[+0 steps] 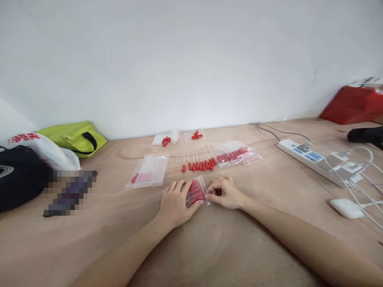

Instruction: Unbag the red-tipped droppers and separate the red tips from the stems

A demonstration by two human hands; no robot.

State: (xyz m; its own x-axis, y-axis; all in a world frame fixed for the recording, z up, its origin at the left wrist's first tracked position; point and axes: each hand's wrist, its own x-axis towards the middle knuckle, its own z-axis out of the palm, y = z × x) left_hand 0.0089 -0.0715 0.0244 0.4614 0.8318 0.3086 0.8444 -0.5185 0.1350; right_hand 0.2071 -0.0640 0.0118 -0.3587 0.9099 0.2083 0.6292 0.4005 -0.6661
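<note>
A small clear zip-lock bag (196, 190) with several red pieces inside lies on the table in front of me. My left hand (176, 201) rests over its left part, fingertips on top and thumb along the near edge, holding it. At the bag's right, zipped edge, my right hand (224, 193) pinches with thumb and index finger. Just beyond is a row of red bulb-shaped pieces (203, 164) with thin pale stems. Filled clear bags (235, 154) overlap to the right of that row. Left of it lies a stack of flat clear bags (151, 171), with red showing through.
Two groups of small red pieces (166, 141) lie on bags near the wall. At right are a white power strip (311, 161) with cables and a white charger (347, 208). A lime bag (74, 137), a black bag (24, 175) and a red bag (351, 104) stand at the sides.
</note>
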